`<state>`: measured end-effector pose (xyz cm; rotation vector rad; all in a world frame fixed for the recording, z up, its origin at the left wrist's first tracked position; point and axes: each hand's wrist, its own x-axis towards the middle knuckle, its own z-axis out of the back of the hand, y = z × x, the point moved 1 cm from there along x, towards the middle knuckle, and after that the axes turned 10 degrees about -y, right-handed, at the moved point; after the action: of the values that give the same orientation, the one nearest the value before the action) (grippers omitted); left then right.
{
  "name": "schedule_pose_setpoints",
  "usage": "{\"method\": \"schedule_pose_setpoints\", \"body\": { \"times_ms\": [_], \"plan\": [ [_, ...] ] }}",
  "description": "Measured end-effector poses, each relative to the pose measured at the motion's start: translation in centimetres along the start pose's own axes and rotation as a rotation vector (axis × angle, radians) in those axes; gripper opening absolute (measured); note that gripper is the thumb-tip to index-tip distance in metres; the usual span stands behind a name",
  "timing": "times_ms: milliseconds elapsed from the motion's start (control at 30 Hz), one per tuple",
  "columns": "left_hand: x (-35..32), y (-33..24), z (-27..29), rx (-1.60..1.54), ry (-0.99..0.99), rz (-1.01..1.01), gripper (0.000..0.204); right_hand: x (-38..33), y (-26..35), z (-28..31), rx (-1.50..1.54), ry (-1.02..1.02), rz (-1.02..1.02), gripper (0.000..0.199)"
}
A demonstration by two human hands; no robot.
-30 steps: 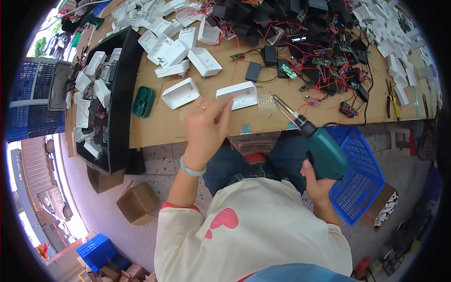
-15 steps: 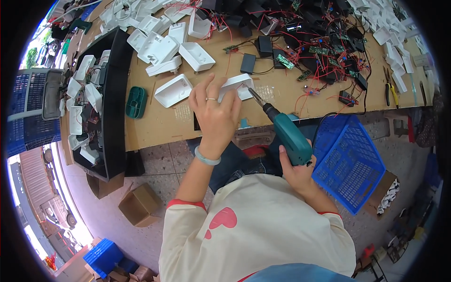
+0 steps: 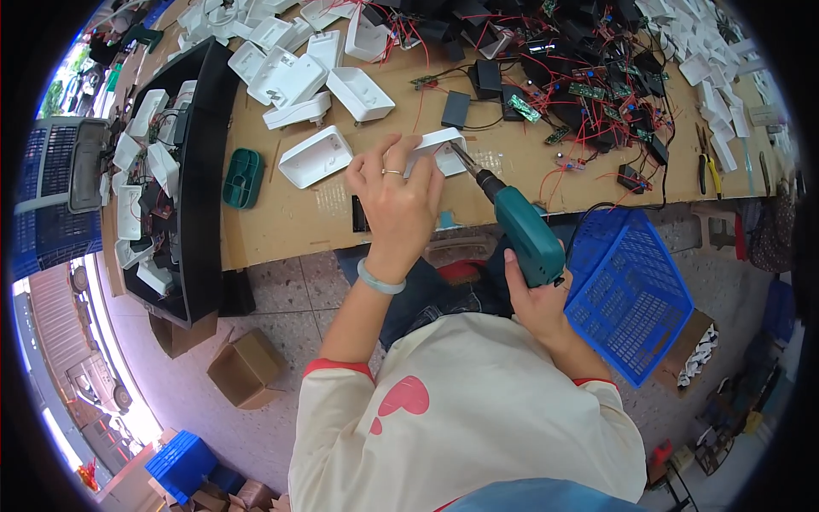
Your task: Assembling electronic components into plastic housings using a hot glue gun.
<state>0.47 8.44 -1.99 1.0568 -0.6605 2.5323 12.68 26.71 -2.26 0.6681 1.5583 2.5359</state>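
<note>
A shallow white plastic case (image 3: pixel 442 160) lies hollow side up near the front edge of the table. My left hand (image 3: pixel 395 205) is bent over its left end, fingers curled against it and hiding that part. In my right hand (image 3: pixel 537 309) is a green electric screwdriver (image 3: pixel 531 237), gripped at its rear end. Its bit points into the right part of the case; whether it meets a screw is too small to tell. Just left of my left hand rests another open white case (image 3: pixel 315 157). A green compartment tray (image 3: pixel 243 178) sits farther left.
White cases (image 3: pixel 286 78) pile up at the back left. Black boxes with red wires and circuit boards (image 3: pixel 589 90) heap at the back right. A black bin (image 3: pixel 200 171) of parts stands left. Pliers (image 3: pixel 713 171) lie right; a blue crate (image 3: pixel 631 294) is below the table edge.
The electric screwdriver has shifted slightly forward, away from my body. My left hand stays on the case. The whole view has moved a little.
</note>
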Motion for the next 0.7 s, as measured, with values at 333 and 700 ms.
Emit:
{"method": "schedule_pose_setpoints", "body": {
  "times_ms": [333,700],
  "plan": [
    [0.02,-0.23,0.11,0.02,0.006,0.003,0.008,0.06,-0.26,0.1,-0.002,0.008,0.007,0.035],
    [-0.04,-0.17,0.14,0.021,0.001,0.008,0.009,0.12,0.02,0.46,0.007,0.053,-0.051,0.033]
  ]
}}
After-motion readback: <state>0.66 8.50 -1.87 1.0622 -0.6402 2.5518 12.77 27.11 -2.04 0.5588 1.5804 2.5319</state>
